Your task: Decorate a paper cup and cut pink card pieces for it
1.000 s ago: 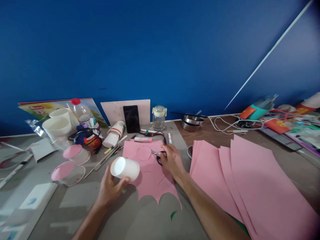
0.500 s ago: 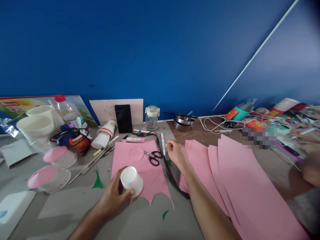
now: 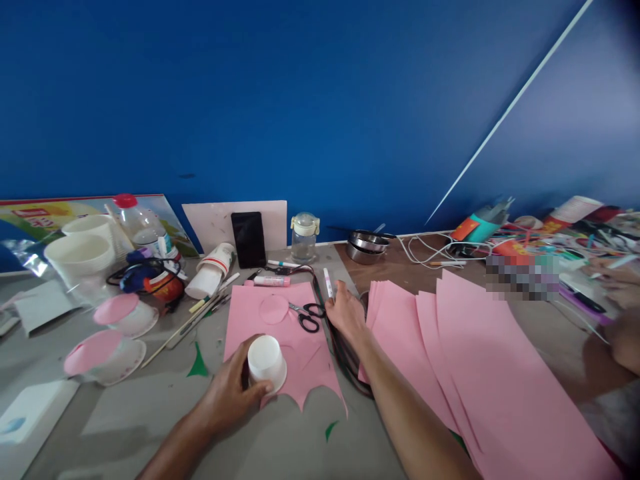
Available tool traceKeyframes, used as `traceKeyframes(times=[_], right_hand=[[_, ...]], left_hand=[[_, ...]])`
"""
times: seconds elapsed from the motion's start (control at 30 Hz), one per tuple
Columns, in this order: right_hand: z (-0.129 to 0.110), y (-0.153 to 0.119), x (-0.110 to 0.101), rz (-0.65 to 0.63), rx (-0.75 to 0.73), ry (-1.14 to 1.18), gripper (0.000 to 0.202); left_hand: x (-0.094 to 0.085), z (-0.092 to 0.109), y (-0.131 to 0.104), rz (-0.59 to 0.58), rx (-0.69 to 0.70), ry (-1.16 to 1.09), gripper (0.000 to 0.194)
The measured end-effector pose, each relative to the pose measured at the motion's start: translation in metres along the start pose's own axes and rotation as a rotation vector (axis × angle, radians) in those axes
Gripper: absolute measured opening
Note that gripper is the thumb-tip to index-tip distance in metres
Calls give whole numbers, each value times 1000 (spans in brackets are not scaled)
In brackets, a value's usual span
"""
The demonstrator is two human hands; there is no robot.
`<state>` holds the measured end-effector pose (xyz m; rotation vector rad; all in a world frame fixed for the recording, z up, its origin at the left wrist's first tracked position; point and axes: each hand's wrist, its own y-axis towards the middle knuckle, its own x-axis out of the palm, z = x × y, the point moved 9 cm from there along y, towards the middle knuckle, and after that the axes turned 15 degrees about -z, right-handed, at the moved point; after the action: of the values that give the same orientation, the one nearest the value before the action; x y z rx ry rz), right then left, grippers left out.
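My left hand [image 3: 231, 392] grips a white paper cup [image 3: 267, 362] that stands upside down on a small pink sheet [image 3: 300, 363] with a scalloped near edge. A cut pink circle [image 3: 274, 309] and black-handled scissors [image 3: 307, 317] lie on the same sheet, further back. My right hand [image 3: 346, 312] rests to the right of the scissors on a black cord [image 3: 345, 357]. Its fingertips are beside a white pen [image 3: 328, 281] that lies flat on the table, and nothing is held in it.
Large pink sheets [image 3: 480, 360] fan out on the right. At the back stand a phone [image 3: 249, 239], a glass jar [image 3: 304, 236], metal bowls [image 3: 367, 244] and a bottle [image 3: 140, 227]. Cups with pink lids [image 3: 117, 312] sit left. Another person's hands [image 3: 623, 313] are at the right edge.
My left hand turned the cup over and set it mouth-down on the pink sheet. My right hand let go of the scissors and moved right, beside the white pen.
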<state>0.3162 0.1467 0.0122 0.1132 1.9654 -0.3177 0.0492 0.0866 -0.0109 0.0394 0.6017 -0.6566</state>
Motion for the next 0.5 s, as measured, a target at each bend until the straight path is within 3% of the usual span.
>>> traceKeyframes(times=[0.23,0.5], right_hand=[[-6,-4,-1,50,-49,43,37],[-29,-11,-6,60,-224,33,24]], left_hand=[[3,8,-1,-3,-1,119,66],[4,7,-1,-10,12,79,70]])
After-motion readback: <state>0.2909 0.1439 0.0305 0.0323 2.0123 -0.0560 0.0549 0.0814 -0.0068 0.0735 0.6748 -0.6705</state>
